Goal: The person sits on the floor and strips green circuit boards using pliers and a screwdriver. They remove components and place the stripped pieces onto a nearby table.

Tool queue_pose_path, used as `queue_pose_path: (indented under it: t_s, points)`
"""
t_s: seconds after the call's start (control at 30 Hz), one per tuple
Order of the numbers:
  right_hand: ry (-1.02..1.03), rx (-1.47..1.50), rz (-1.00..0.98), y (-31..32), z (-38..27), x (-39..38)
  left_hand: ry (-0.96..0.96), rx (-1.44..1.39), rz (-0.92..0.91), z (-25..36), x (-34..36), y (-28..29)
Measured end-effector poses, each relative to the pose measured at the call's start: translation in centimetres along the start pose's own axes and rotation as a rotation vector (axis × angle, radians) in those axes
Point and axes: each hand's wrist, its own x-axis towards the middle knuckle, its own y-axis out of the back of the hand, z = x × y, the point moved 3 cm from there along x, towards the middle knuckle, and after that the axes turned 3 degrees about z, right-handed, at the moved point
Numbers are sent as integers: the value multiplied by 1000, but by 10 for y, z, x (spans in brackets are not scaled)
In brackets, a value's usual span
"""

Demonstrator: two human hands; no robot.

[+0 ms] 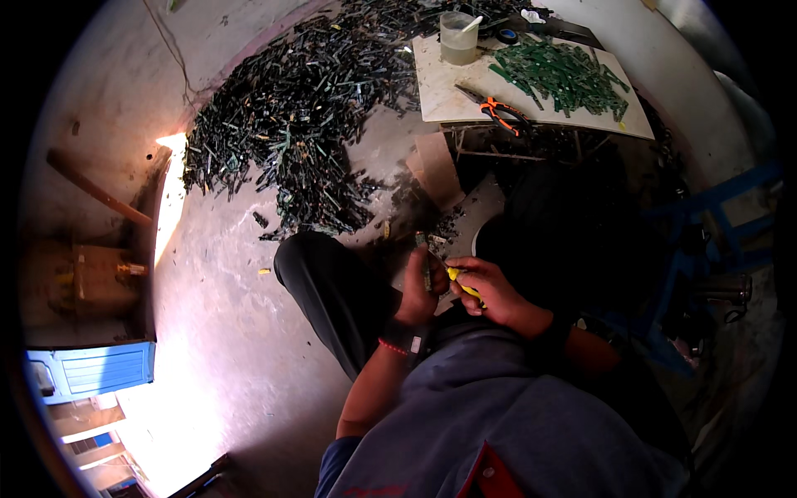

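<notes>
In front of my lap, my left hand [417,292] is closed around a narrow dark strip [421,239] that looks like a small circuit board, its end standing up past the thumb. Just to the right, my right hand [498,295] grips a yellow-handled hand tool [470,292]. The tool's tip points at the strip; whether they touch, I cannot tell. Its exact kind is partly hidden by my fingers. Small dark scraps [448,222] lie on the floor beyond my hands.
A large heap of dark strips [307,108] covers the floor ahead. At the far right, a pale board [436,104] bears green circuit strips [569,79], orange-and-black pliers [502,114] and a cup of cloudy liquid [458,41]. Cardboard [436,170] leans below it. A blue frame [730,199] stands right.
</notes>
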Motion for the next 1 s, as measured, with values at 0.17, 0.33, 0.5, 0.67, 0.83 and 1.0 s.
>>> queue_pose_path:
  t_s: [0.17, 0.33, 0.5, 0.67, 0.83, 1.0]
  points:
    - [11, -71, -2, -5, 1, -5, -125, 66, 46, -7, 5, 12]
    - [78, -72, -31, 0, 5, 2, -122, 136, 52, 0, -1, 0]
    - [97, 16, 13, -2, 9, 5, -62, 86, 19, -2, 3, 2]
    - [197, -115, 95, 4, 12, 16, -9, 69, 34, -6, 12, 6]
    - [859, -914, 231, -1, 2, 25, -195, 311, 64, 3, 13, 0]
    - [978, -1334, 220, -2, -2, 23, -123, 265, 198, 1, 25, 9]
